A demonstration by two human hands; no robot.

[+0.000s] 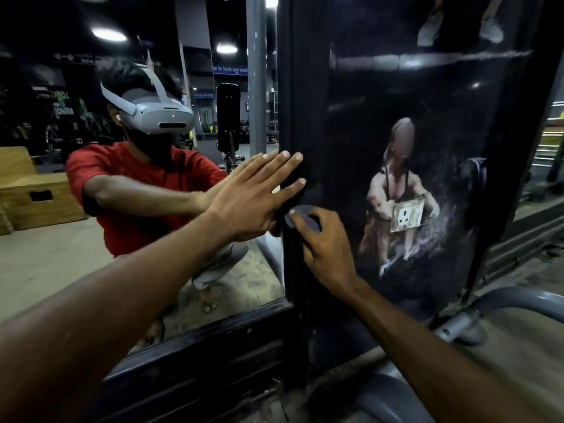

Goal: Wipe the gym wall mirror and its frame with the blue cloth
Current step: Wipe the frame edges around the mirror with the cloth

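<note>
Currently the cloth (301,218) is gripped by the right hand (325,248), fingers curled, and pressed on the frame (293,111) beside the mirror (45,257); the left hand (253,193) is laid flat, fingers straight, just above. Firm, overlapping vertical strokes are advised.

Large wall mirror of clear glass (45,264), upright, reaching close to the floor; its surface reflects the gym. Glossy black frame (293,87): one vertical member along the mirror's right edge and one rail along its bottom edge, meeting at the lower right corner. Small dusky-blue cloth (305,220), bunched, pressed against the vertical member about mid-height, mostly hidden under the right hand (323,248).
</note>
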